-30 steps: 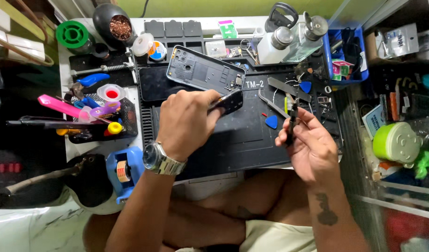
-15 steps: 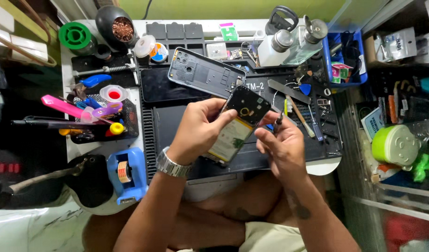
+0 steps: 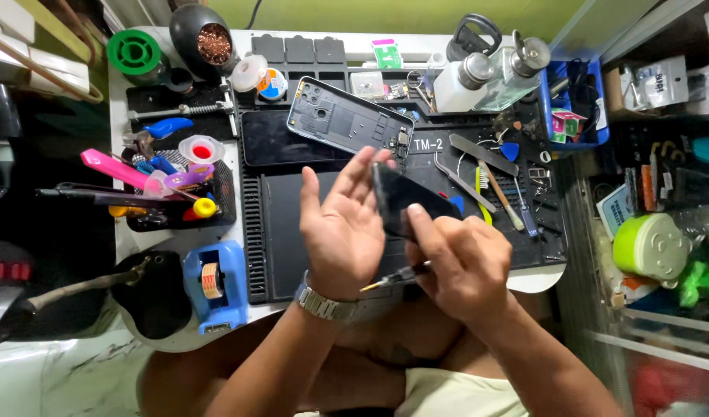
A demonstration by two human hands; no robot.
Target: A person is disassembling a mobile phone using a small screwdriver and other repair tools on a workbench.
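A dark phone is held on edge above the black work mat on the counter, propped against the spread, open fingers of the left hand and pressed by the thumb of the right hand. The right fingers are curled closed around the phone's lower end and a thin tool with a brass tip. An opened phone frame lies flat on the mat just behind the hands, and a blue tape dispenser stands to the left.
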